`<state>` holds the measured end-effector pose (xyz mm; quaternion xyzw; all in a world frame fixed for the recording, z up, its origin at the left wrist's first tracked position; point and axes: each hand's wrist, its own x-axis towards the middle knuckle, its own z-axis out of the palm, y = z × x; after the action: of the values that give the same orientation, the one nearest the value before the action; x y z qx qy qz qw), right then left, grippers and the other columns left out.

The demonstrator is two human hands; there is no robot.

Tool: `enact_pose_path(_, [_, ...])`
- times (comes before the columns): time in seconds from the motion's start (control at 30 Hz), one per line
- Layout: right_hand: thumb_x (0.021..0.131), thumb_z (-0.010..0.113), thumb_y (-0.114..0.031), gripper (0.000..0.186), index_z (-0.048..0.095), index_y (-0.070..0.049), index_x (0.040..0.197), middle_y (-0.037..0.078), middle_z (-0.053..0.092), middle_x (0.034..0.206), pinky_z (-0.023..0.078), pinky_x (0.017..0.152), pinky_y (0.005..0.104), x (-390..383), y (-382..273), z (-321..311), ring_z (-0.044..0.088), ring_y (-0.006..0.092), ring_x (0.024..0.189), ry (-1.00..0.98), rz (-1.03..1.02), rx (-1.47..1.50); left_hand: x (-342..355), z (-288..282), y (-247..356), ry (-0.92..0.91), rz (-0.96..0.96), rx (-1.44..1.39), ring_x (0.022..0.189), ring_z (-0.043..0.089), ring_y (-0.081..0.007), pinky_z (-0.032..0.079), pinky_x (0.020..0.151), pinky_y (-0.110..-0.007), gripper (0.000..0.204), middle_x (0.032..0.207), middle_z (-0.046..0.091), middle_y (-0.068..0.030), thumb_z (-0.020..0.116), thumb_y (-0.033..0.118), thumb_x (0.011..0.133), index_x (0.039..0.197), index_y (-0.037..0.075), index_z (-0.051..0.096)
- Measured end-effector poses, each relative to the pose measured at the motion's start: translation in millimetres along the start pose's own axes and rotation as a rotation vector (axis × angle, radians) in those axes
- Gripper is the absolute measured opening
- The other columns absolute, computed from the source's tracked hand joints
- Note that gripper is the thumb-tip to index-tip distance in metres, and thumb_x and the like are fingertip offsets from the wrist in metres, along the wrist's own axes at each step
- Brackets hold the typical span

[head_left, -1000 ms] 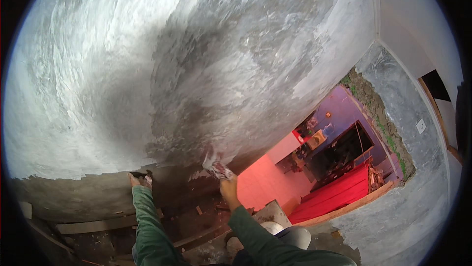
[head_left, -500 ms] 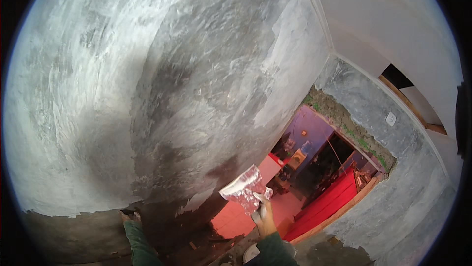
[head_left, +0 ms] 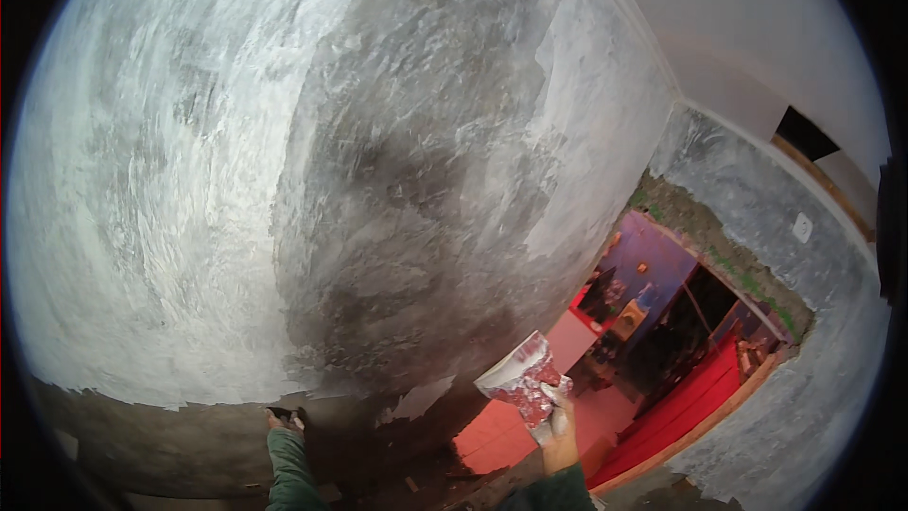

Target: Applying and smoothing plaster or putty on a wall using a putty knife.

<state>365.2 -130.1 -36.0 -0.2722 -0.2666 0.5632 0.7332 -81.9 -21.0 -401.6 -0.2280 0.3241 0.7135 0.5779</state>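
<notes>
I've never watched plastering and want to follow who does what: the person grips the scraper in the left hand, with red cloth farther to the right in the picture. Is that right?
Not quite: the head view shows the scraper gripped in the right hand, not the left. The red cloth is indeed farther right.

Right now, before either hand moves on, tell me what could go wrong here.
The right hand and the scraper it holds are smeared with white material, so the grip might slip or some could drop.
The left hand is close to the lower edge of the pale coat; if that is wet, which I cannot tell, it may smudge.
The rough edge above the opening might crumble if knocked.
</notes>
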Motion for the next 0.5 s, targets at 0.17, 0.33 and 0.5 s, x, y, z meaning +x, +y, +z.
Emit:
enact_pose_path(0.17, [0.083,0.054,-0.002,0.032,0.054,-0.002,0.115,0.013,0.063,0.109,0.053,0.085,0.0383,10,-21,-31,0.062,0.0246,0.098,0.031,-0.009,0.101,19,-31,-19,0.003,0.083,0.319,0.126,0.044,-0.0293,0.050,0.070,-0.041,0.070,0.155,0.014,-0.0073,0.036,0.057,0.092,0.148,0.019,0.017])
enact_pose_path(0.33, [0.087,0.051,-0.005,0.034,0.053,-0.001,0.120,0.013,0.062,0.115,0.047,0.094,0.0419,54,-16,-39,0.060,0.0263,0.105,-0.085,0.169,0.295,67,-83,126,-0.669,-0.546,-1.066,0.133,0.037,-0.0315,0.052,0.063,-0.036,0.064,0.156,0.014,-0.0046,0.036,0.047,0.095,0.149,0.023,0.012])
enact_pose_path(0.5, [0.091,0.048,-0.012,0.035,0.050,-0.001,0.124,0.015,0.056,0.124,0.040,0.102,0.0490,84,-23,-61,0.053,0.0298,0.116,-0.020,0.109,0.141,-37,20,-26,-0.197,0.128,0.386,0.133,0.038,-0.0277,0.049,0.056,-0.027,0.069,0.156,0.009,-0.0012,0.039,0.052,0.094,0.149,0.025,0.010])
